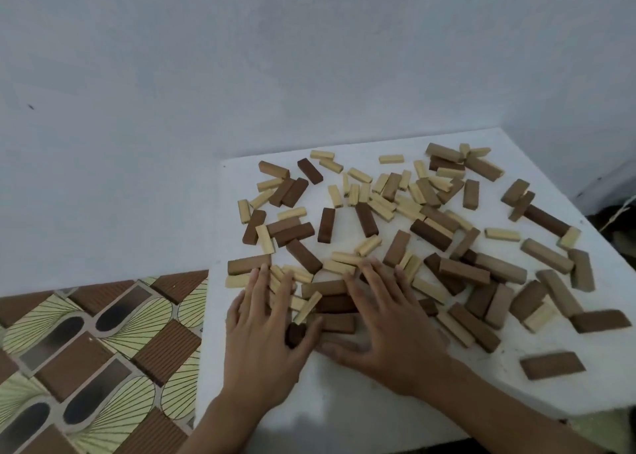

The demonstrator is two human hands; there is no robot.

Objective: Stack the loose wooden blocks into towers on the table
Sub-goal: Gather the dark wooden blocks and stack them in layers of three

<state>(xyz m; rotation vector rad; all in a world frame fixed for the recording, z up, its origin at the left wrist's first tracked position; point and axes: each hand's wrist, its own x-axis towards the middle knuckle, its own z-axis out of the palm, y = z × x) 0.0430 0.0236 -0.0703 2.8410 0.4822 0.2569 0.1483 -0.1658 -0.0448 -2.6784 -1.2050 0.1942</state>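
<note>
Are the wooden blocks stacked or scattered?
Scattered: the wooden blocks lie loose and jumbled across the white table; no tower is visible.

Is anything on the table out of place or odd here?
Nothing looks damaged. The blocks lie scattered at all angles on the table, and no tower stands yet. One brown block lies alone near the front right edge.

head view, close above table [378, 402], downward.

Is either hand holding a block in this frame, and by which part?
Nothing is held. The left hand and right hand lie with fingers spread and straight on the loose blocks; neither curls round one.
</note>
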